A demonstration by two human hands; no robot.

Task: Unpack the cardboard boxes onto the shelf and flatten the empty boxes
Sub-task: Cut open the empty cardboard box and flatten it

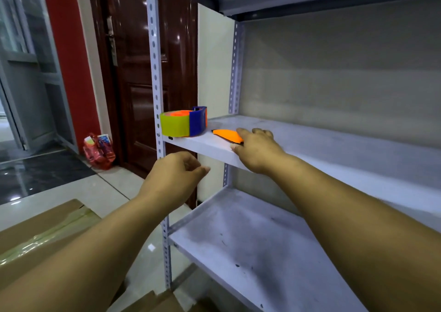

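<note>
Grey shelf bare but for tape dispenser; right hand grasping orange cutter, left hand loosely curled, empty; cardboard box still taped — unpacking not begun.

Right hand grips orange cutter on shelf

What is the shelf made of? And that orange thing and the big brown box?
The shelf looks like painted metal: pale, smooth boards on posts punched with holes. The orange thing under the right hand looks like plastic, bright and smooth. The brown box looks like cardboard, matte, sealed with shiny clear tape.
</note>
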